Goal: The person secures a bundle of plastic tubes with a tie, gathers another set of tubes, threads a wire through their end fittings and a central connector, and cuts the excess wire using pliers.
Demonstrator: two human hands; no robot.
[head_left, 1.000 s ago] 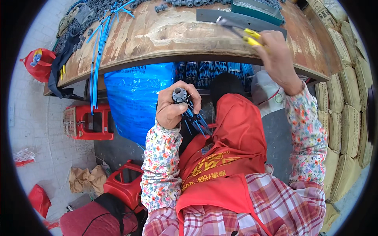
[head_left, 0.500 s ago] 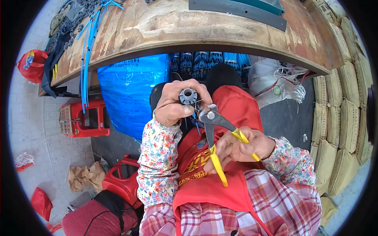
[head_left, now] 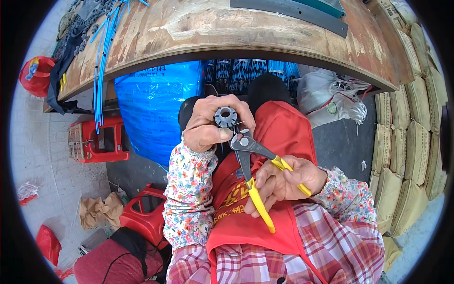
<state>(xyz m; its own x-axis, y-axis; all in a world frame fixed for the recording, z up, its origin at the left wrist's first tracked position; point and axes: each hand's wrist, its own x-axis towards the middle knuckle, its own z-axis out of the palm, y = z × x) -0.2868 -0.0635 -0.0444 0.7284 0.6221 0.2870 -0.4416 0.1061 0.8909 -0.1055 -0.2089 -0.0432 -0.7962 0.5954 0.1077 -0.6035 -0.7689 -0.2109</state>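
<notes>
Spool (head_left: pixel 225 116), a small grey plastic ring with a toothed rim and an open middle, sits pinched in the left hand (head_left: pixel 210 124), thumb curled across its near side and the other fingers wrapped round the back, just below the front edge of the wooden bench (head_left: pixel 227 28). It looks light and stiff, hard enough to take a firm squeeze, though the smooth plastic could slip or turn; the toothed rim seems the surest place to grip it, leaving the hole clear. Thin wires seem to hang from it toward the lap, too fine to tell apart. Touching it from below is the head of the pliers (head_left: pixel 243 144), whose yellow handles are spread apart, the right hand (head_left: pixel 286 182) closed around them with fingers between the two handles. Below the bench hang a blue sack (head_left: pixel 151 104) and a whitish bag (head_left: pixel 326 94); a red stool (head_left: pixel 97 142) stands to its left.
</notes>
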